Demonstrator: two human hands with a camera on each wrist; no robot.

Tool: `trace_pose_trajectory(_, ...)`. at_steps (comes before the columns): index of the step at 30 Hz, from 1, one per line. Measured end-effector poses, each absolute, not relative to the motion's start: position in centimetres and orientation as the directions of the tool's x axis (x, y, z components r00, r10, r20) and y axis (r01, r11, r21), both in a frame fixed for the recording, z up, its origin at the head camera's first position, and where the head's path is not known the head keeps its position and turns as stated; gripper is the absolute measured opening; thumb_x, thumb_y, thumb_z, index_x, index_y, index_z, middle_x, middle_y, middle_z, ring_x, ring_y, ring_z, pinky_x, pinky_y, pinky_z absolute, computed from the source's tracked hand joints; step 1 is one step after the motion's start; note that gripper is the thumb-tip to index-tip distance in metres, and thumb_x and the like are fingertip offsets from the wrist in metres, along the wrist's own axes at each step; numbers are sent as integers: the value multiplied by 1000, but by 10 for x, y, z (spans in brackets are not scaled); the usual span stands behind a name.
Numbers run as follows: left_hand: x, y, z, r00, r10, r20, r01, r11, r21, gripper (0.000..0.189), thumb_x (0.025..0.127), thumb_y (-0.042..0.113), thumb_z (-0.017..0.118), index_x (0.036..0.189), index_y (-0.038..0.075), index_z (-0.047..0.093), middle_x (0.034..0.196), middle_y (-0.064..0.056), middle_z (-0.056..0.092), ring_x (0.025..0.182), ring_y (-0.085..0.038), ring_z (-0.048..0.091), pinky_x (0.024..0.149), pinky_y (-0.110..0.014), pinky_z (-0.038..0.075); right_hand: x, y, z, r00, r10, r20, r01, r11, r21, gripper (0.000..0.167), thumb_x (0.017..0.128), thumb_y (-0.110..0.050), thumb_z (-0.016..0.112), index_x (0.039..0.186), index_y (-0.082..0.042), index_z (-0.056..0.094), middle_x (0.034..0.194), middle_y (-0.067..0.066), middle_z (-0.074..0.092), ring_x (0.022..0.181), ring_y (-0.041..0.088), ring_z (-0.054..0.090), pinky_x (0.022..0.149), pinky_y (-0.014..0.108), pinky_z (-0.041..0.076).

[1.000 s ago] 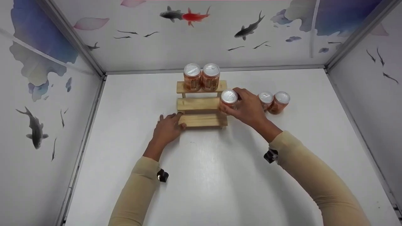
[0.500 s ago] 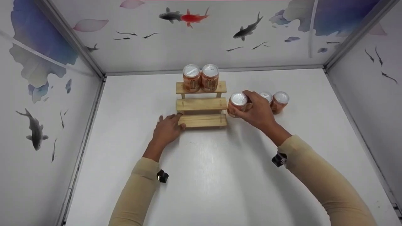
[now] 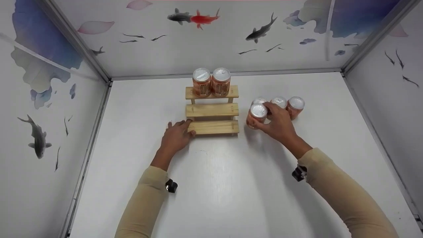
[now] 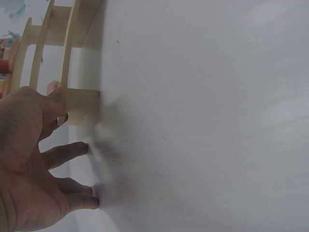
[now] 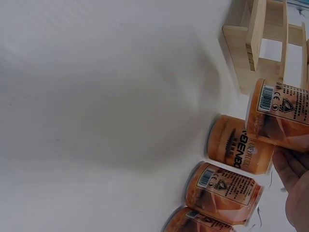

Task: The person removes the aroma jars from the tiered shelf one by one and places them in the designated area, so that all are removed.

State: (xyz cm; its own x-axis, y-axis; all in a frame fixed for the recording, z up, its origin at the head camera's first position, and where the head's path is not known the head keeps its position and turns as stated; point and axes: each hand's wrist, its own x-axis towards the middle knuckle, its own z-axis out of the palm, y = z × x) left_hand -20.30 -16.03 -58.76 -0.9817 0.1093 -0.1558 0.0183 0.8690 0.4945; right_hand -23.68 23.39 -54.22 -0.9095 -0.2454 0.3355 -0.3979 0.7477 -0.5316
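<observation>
My right hand (image 3: pixel 279 122) grips an orange can (image 3: pixel 256 120) with a silver top, upright, right of a three-step wooden display stand (image 3: pixel 211 110). In the right wrist view, the held can (image 5: pixel 280 116) is raised off the table, its base higher than those of the cans beside it. My left hand (image 3: pixel 176 135) pinches the left end of the lowest step between thumb and index finger; its other fingers reach down to the tabletop in the left wrist view. Two matching cans (image 3: pixel 211 84) stand side by side on the top step. The middle and lowest steps are bare.
Right of the stand, three more orange cans stand in a row on the white table (image 3: pixel 211 185): a near one (image 5: pixel 241 145) partly behind the held can, a middle can (image 5: pixel 222 191) and an end can (image 3: pixel 295 107). Printed panels wall the back and sides.
My right hand has carried the can from beside the middle step rightward and toward me, away from the stand. My left hand stays on the lowest step.
</observation>
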Motion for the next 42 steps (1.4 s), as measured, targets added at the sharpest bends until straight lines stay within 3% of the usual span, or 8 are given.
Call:
trace_pose_trajectory(8, -204, -160, -587, -982, 123, -141, 41, 878, 477, 64, 112, 54, 60, 166, 19, 53, 166, -22, 56, 157, -64, 38, 129, -75, 32, -234, 244, -552, -924, -239, 298, -374, 728, -575, 71, 87, -29, 97, 141, 4, 64, 133, 24, 74, 118, 41, 73, 96, 57, 61)
trace_pose_trajectory(23, -204, -159, -589, -981, 109, -163, 19, 879, 476, 65, 111, 58, 58, 165, 22, 54, 168, -19, 54, 158, -67, 33, 124, -79, 36, -232, 251, -571, -923, -268, 275, -381, 732, -564, 68, 88, -32, 96, 140, 1, 67, 132, 20, 75, 118, 38, 75, 93, 54, 62)
trace_pose_trajectory(42, -206, -160, -587, -980, 135, -144, 54, 884, 464, 64, 112, 55, 58, 164, 17, 54, 165, -22, 56, 155, -61, 44, 129, -74, 34, -233, 252, -566, -945, -266, 190, -326, 738, -591, 69, 90, -30, 95, 143, 1, 64, 137, 20, 72, 124, 37, 72, 101, 57, 63)
